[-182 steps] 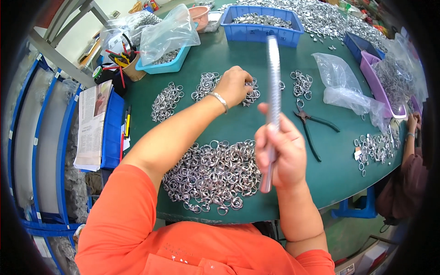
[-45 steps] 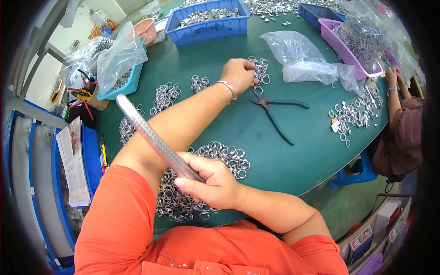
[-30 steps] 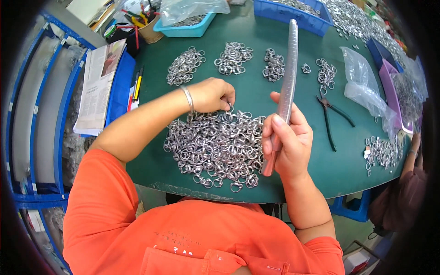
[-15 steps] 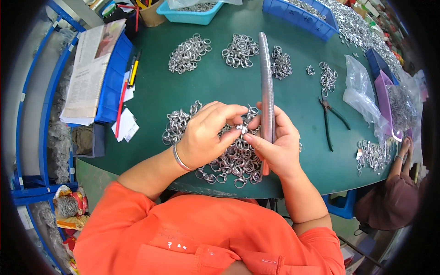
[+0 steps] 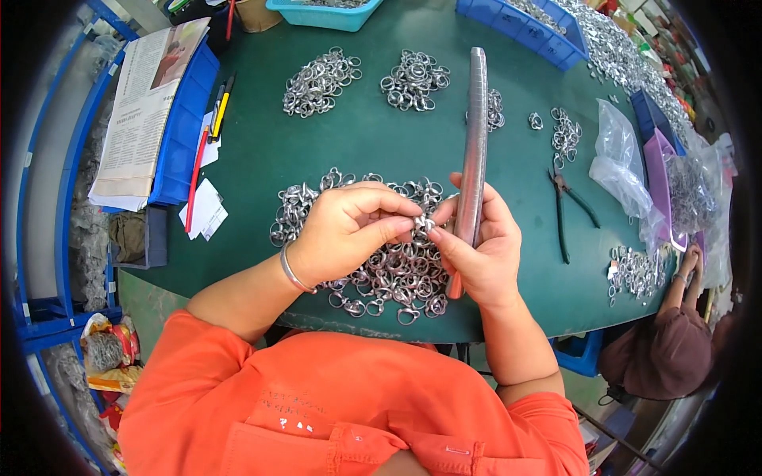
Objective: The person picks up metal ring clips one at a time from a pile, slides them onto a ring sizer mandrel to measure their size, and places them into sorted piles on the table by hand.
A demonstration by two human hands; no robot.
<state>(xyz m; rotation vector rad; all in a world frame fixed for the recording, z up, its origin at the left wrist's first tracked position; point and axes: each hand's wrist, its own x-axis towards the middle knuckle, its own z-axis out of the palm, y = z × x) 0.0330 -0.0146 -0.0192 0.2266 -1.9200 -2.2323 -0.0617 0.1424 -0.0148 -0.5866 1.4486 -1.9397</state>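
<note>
The right hand (image 5: 480, 254) is closed around a long tapered metal rod (image 5: 475, 135), ridged and grey, standing upright above the near edge of the green bench (image 5: 357, 151). The left hand (image 5: 345, 230) pinches a small shiny metal ring (image 5: 421, 225) between thumb and forefinger, just beside the rod's lower part. Beneath both hands lies a heap of silvery rings (image 5: 381, 270). Clear crinkled plastic bags (image 5: 623, 163) sit toward the right edge, and a folded newspaper (image 5: 139, 119) lies past the left edge.

Green table (image 5: 373, 151), blue shelving (image 5: 48, 238)
</note>
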